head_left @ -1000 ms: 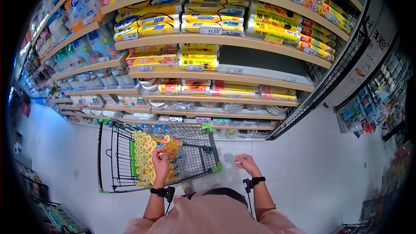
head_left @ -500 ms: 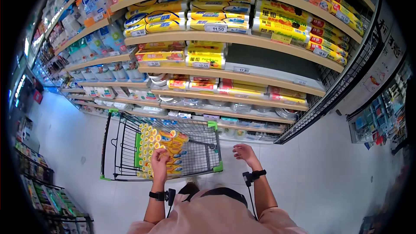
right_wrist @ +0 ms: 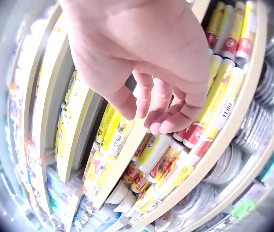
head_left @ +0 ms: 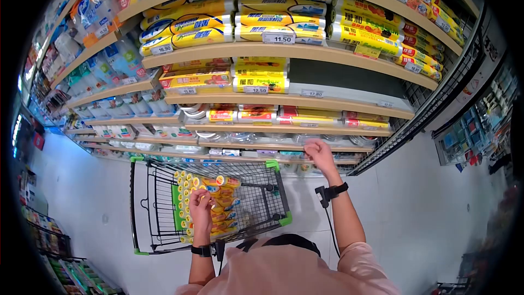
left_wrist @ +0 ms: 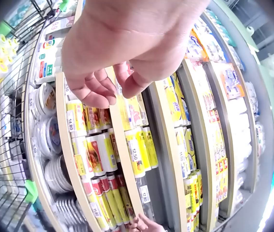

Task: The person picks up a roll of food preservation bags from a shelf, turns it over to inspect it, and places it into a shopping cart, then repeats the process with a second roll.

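Note:
My left hand [head_left: 201,210] is over the shopping cart [head_left: 286,218], its fingers loosely curled with nothing in them. Beneath and around it in the basket, several yellow-capped rolls [head_left: 228,182] lie stacked side by side. My right hand [head_left: 322,157] reaches out beyond the cart's right corner, in front of the lower shelves. In the right wrist view, this hand [right_wrist: 141,58] hangs with bent fingers and holds nothing. Behind it are yellow rolls [right_wrist: 109,128] with a 12.50 price tag. The left wrist view shows the left hand [left_wrist: 127,38] empty, fingers bent.
Tall shelves curve across the front, with yellow rolls [head_left: 281,24] on the upper boards. A bare dark stretch of shelf [head_left: 349,79] lies right of the 12.50 rolls. Stacked plates [right_wrist: 224,164] sit lower down. A black wire side panel [head_left: 401,134] closes the right end; pale floor [head_left: 393,207] extends beyond.
My right hand has moved up and forward, toward the shelves. The left hand stays over the cart, still empty. The head view has shifted slightly.

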The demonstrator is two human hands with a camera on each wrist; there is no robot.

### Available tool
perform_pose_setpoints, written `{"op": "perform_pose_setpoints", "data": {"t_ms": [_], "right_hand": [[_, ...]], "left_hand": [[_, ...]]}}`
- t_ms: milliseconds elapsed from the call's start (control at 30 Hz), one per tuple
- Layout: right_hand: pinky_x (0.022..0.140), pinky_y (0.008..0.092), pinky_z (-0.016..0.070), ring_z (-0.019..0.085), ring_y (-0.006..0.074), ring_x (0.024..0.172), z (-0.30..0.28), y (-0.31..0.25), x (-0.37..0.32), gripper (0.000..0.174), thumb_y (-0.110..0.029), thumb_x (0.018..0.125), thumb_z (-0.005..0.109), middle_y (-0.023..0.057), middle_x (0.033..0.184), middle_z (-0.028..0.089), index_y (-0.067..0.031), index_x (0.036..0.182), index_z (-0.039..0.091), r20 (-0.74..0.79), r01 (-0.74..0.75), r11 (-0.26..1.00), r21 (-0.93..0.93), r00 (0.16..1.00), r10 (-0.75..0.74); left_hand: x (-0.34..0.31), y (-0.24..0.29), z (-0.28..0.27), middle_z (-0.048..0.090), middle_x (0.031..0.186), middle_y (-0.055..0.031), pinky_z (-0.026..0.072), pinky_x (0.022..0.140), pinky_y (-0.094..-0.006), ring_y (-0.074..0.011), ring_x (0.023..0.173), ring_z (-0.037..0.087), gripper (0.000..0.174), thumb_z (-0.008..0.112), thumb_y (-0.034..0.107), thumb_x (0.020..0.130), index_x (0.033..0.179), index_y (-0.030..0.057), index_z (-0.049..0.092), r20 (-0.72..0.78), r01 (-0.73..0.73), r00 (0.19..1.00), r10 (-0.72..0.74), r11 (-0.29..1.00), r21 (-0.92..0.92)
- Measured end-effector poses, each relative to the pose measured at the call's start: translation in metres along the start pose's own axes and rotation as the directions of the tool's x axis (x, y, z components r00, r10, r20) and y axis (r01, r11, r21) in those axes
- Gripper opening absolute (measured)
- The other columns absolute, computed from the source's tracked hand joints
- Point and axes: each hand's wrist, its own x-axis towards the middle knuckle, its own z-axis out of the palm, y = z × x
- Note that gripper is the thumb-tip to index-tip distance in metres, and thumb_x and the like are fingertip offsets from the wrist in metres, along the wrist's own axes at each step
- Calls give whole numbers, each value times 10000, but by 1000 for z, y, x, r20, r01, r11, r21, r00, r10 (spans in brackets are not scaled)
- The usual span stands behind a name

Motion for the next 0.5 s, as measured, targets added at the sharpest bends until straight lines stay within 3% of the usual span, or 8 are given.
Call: {"op": "perform_pose_setpoints", "data": {"t_ms": [100,167,233,300,367,433,500], "right_hand": [[629,231,490,603,83,734,11,-15,52,324,-66,850,700,46,869,661,-28,1159,612,-74,172,982,-82,981,-178],[682,233,497,599,85,789,23,-40,82,379,-75,831,722,42,942,641,-25,1186,598,-108,315,930,-191,935,-339],[762,288,519,622,147,876,36,-68,112,445,-99,821,738,86,1041,638,-29,1229,576,-97,377,888,-264,905,-414],[837,360,520,640,231,947,48,-87,150,531,-158,805,765,139,1077,641,-39,1276,549,-141,468,749,-470,797,-587],[902,405,499,626,322,1042,55,-98,188,612,-261,790,785,205,1137,631,-33,1298,531,-138,514,659,-549,722,-678],[927,403,485,620,368,1074,68,-117,201,695,-362,778,790,271,1183,616,23,1290,521,-157,420,646,-637,750,-642],[897,404,495,635,412,1042,71,-120,229,758,-437,770,783,314,1114,642,81,1255,519,-134,443,642,-626,750,-648]], "left_hand": [[21,3,-8,592,887,-15,465,642,-248,-107,734,557,111,613,13,918,1011,65,581,12,26,1000,-26,999,-20],[30,3,-16,594,867,-14,457,644,-249,-114,749,572,109,607,22,927,1022,69,582,3,30,1000,-30,999,-30],[35,11,-19,586,895,-14,450,669,-271,-117,781,554,120,605,24,925,1032,70,579,-19,30,999,-31,999,-20],[42,17,-24,585,910,-17,450,688,-283,-121,780,542,120,602,32,926,1037,68,578,-40,36,999,-37,999,-26],[49,19,-34,615,930,-25,464,662,-256,-111,754,556,125,608,-4,913,1021,53,584,-74,12,997,-15,999,-42],[53,22,-45,607,922,-20,464,672,-257,-109,767,558,125,610,2,917,1030,51,587,-87,14,996,-18,999,-50],[56,27,-51,603,914,-18,463,679,-255,-107,772,559,123,608,5,921,1034,49,588,-109,17,994,-20,999,-30]]}}
